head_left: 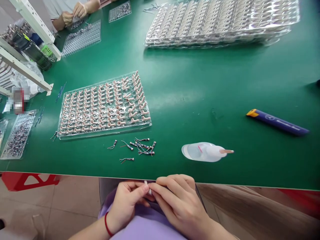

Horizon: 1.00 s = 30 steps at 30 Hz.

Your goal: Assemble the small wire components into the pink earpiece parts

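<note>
My left hand (pixel 126 201), with a red cord at the wrist, pinches a small pale plastic part (pixel 150 191) between thumb and fingers. My right hand (pixel 178 200) closes on the same part from the other side, thumb and fingertips together. Both hands are just off the table's front edge, above my lap. The fingers cover most of the part. On the table ahead lie several tiny circuit boards with thin wires (pixel 143 146). Behind them sits a clear tray (pixel 105 134) with rows of pale pink, pipe-shaped parts.
A white squeeze bottle (pixel 202 152) lies on its side on the green table (pixel 195 80). To its right is a blue box cutter (pixel 280 123). Stacked filled trays (pixel 220 23) stand at the back. Another person's hands (pixel 73 15) work at the far left, near a white metal post (pixel 37 25).
</note>
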Available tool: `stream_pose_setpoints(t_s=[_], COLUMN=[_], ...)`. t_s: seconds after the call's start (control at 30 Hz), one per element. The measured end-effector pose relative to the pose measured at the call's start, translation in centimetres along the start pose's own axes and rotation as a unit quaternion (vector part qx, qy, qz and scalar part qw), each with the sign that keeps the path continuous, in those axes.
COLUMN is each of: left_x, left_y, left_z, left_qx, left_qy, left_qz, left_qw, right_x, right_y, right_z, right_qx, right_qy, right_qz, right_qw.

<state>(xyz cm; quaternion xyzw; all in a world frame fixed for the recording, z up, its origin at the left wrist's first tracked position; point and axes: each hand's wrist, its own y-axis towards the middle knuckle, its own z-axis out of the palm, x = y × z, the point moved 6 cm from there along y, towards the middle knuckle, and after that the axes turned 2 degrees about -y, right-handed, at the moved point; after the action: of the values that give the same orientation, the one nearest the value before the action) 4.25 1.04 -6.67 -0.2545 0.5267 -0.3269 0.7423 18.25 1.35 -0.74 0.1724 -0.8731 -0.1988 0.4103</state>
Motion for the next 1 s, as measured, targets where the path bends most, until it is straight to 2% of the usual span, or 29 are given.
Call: stream_pose_setpoints(t_s=[0.53,0.87,1.0], left_x=[-0.71,-0.61,-0.94], left_y=[0.33,0.43,0.10], left_z=[-0.01,0.21,0.14], left_qx=[0.014,-0.016,-0.004], left_qy=[0.028,0.009,0.029], left_qz=[0.026,0.033,0.035], left_qw=[0.999,0.999,0.999], right_x=[0.19,0.25,0.10], right_y=[-0.05,0.15,0.06], right_z=[0.26,0.11,-0.06], right_qx=[0.013,0.004,0.001], right_qy=[-0.016,-0.016,-0.003], right_qz=[-0.011,-0.005,-0.013], right_qw=[1.000,1.000,1.000])
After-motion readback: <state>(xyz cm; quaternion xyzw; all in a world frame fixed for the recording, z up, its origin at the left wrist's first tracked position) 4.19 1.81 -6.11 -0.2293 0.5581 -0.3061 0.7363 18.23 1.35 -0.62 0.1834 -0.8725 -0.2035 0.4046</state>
